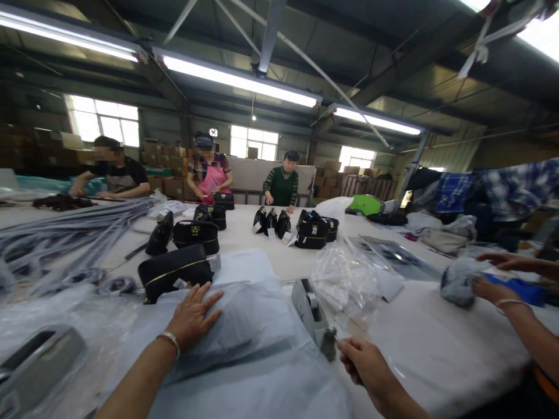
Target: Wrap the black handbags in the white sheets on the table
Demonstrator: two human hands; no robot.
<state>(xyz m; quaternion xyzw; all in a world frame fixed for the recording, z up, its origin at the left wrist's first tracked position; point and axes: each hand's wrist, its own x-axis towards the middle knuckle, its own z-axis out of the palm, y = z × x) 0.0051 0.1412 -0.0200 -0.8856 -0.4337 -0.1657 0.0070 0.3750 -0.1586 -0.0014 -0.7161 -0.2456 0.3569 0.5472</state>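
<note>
My left hand (195,317) lies with fingers spread on a package wrapped in pale, cloudy plastic or tissue (244,314); what is inside is hidden. My right hand (364,364) is closed in a pinch at the front end of a grey tape dispenser (312,314), on what looks like the end of a clear tape strip. A black handbag with a gold zip line (174,270) lies just beyond my left fingers. Pale wrapping sheets (257,390) spread under and around the package.
A second tape dispenser (41,366) stands at the lower left. Crumpled clear bags (345,285) lie beyond my right hand. At right, a co-worker's hands (498,285) hold a wrapped bundle (458,282). Several black handbags (312,230) stand farther back, before three people.
</note>
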